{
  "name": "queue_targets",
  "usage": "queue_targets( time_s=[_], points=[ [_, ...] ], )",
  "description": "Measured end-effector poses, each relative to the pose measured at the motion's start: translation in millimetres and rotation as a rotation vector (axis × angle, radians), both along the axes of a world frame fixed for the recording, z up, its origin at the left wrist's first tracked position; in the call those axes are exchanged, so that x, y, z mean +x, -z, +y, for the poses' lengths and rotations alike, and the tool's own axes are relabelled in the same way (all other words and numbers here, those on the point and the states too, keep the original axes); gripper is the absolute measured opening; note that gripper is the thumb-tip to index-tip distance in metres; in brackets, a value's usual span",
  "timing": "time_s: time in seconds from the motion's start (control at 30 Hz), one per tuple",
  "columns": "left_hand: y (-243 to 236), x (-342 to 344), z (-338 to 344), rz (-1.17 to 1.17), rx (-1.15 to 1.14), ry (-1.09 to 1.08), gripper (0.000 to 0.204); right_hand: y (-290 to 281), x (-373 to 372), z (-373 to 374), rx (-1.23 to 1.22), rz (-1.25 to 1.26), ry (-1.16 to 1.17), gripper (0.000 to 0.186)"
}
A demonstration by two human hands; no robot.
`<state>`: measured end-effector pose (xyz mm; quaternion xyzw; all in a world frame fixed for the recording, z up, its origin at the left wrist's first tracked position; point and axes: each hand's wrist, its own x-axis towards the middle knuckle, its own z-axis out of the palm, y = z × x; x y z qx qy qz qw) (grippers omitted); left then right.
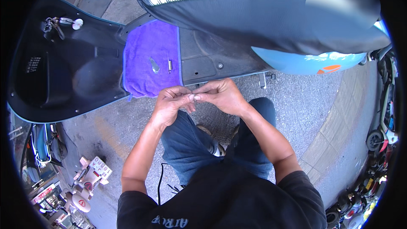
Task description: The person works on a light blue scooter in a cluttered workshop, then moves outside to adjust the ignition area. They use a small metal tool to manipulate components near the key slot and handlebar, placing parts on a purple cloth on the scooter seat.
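Observation:
My left hand point(171, 104) and my right hand point(222, 96) meet in front of me, just off the near edge of a purple towel point(144, 46). Both are closed, with thumbs and fingertips pinched together at one spot. Whatever lies between the fingertips is too small or too hidden to name. On the towel, spread over the scooter's black footboard point(207, 51), rest a small clear plastic piece point(154, 65) and, to its right, a slim metal cylinder with a thin tip point(170, 66).
A bunch of keys point(54, 25) hangs at the scooter's front panel point(80, 72) on the left. The black seat point(237, 21) and light blue side panel point(296, 61) rise at the upper right. Parked motorbikes point(377, 140) line the right edge; scooters point(85, 186) stand lower left.

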<state>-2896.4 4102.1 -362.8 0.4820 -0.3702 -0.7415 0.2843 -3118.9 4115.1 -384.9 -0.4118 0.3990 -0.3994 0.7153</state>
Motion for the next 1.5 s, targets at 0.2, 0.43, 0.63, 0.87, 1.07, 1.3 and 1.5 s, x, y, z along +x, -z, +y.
queue_targets(
  time_s=[0.2, 0.43, 0.63, 0.87, 1.07, 1.3, 1.5],
  points=[
    [-81.4, -0.2, 20.8, 0.119, 0.254, 0.006, 0.016, -80.7, -2.2, 23.6, 0.185, -0.025, -0.010, 0.018],
    [-163.8, 4.9, 65.7, 0.110, 0.293, -0.023, 0.024, -154.3, 5.6, 70.5, 0.305, -0.130, 0.029, 0.018],
    [-268.1, 38.6, 92.7, 0.182, 0.230, -0.239, 0.023, -260.0, 20.0, 93.6, 0.366, -0.171, 0.042, 0.019],
    [-347.2, 129.1, 77.4, 0.356, 0.106, -0.635, 0.029, -374.2, 32.7, 87.6, 0.384, 0.009, 0.015, 0.018],
    [-382.7, 152.5, 36.7, -0.067, -0.279, -0.638, 0.059, -441.6, 47.7, 74.9, 0.335, 0.124, -0.034, 0.020],
    [-398.8, 151.2, 3.1, -0.523, -0.571, -0.340, 0.093, -467.3, 62.7, 58.0, 0.415, 0.066, -0.015, 0.026],
    [-401.0, 135.9, 5.2, -0.567, -0.558, -0.338, 0.071, -466.6, 65.2, 29.4, 0.492, -0.058, -0.047, 0.027]
  ],
)
